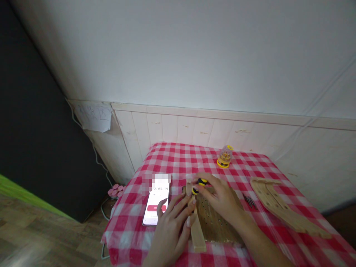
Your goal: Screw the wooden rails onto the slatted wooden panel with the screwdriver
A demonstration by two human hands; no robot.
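Note:
A small yellow-and-black screwdriver (202, 181) is pinched in my right hand (218, 196), its lower end pointing down at a pale wooden strip (198, 237). My left hand (174, 220) grips the strip near the screwdriver, fingers stretched over it and thumb at its side. The screwdriver's tip and any screw under it are hidden by my fingers. Under the strip and to its right is a brown wooden board (214, 222) with several small holes. My left little finger overlaps the lit phone (155, 213), which displays a timer.
A clear-capped bit set (224, 157) with a yellow base stands at the back of the checked tablecloth (178, 152). Several dark screws or bits (250, 201) lie right of the board. Farther right is a curved wooden piece (286, 207). A panelled wall (178, 126) borders the table's far side.

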